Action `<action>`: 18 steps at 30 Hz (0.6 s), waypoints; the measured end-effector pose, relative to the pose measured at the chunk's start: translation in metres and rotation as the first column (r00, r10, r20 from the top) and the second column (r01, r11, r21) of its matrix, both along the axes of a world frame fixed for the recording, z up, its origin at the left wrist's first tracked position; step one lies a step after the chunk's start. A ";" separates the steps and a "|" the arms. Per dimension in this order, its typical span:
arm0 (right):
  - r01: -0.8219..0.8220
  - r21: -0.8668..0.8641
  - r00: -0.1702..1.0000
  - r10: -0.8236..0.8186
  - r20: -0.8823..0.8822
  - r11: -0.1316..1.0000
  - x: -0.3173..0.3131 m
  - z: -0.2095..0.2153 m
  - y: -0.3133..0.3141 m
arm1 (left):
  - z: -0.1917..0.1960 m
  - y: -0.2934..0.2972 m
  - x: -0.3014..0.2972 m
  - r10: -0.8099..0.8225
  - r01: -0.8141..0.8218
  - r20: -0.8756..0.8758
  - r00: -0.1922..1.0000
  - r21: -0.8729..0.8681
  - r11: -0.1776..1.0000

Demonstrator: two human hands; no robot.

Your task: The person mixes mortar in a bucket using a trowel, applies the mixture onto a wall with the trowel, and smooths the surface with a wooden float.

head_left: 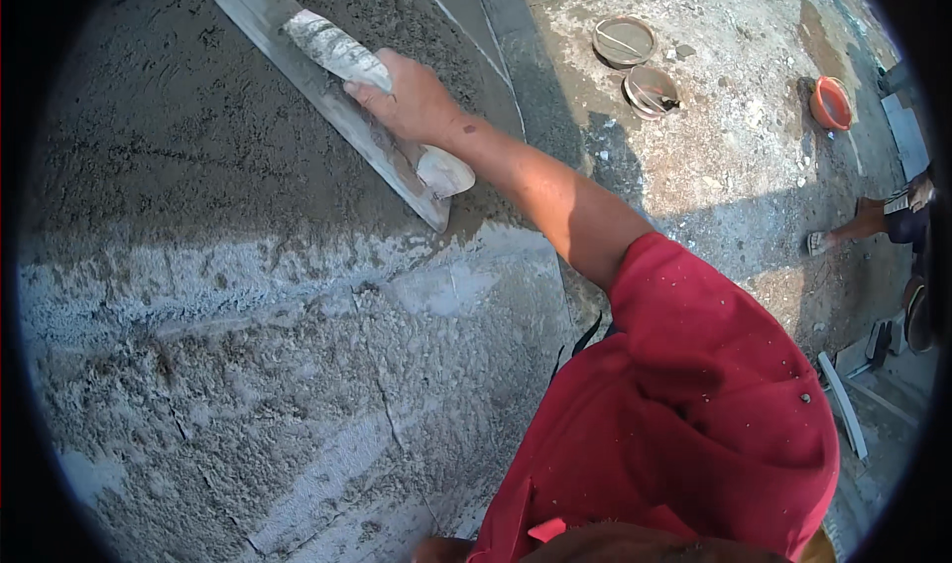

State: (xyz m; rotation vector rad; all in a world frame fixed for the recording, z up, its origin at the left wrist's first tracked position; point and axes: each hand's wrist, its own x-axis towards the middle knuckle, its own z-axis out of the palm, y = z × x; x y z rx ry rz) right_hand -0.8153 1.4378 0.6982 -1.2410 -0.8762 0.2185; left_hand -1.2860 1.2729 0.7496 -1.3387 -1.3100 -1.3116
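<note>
My right hand is closed round the pale, cement-smeared handle of a long plastering float. The float's long flat blade lies slanting against a broad surface of dark wet mortar. Its lower end sits close to the mortar's edge, above a rough pale band. The bare forearm comes in from a red sleeve on the right. A small patch of skin at the lower edge may be my left hand; its fingers are hidden.
Below the wet mortar is a rough, cracked grey surface. On the sunlit ground to the right stand two round pans with tools in them and an orange bucket. Another person's leg shows at far right, near white strips.
</note>
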 end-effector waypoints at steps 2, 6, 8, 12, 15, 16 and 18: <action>-0.096 -0.223 0.977 0.049 -0.209 0.970 0.007 -0.059 0.004 | -0.001 0.007 0.003 -0.025 0.025 -0.021 0.999 -0.006 1.000; -0.091 -0.289 0.969 0.017 -0.247 0.953 -0.063 -0.096 -0.048 | -0.001 0.009 0.008 -0.050 0.049 -0.044 0.998 -0.014 0.999; -0.192 -0.172 0.958 0.147 -0.248 0.966 -0.076 -0.077 -0.076 | -0.007 0.016 0.016 -0.084 0.082 -0.050 0.995 -0.036 0.996; -0.153 -0.001 0.988 0.153 -0.013 0.988 -0.039 0.007 -0.024 | -0.014 0.029 0.028 -0.095 0.088 -0.094 0.991 -0.071 0.994; 0.110 -0.017 0.993 -0.111 -0.037 0.994 0.023 -0.018 0.054 | -0.013 0.041 0.035 -0.112 0.102 -0.102 0.988 -0.096 0.990; 0.118 -0.130 0.982 -0.136 -0.133 0.984 0.043 -0.051 0.069 | -0.013 0.046 0.038 -0.110 0.101 -0.096 0.989 -0.095 0.990; -0.104 -0.275 0.926 -0.007 -0.376 0.956 0.047 -0.092 0.042 | -0.012 0.049 0.039 -0.093 0.088 -0.077 0.993 -0.075 0.993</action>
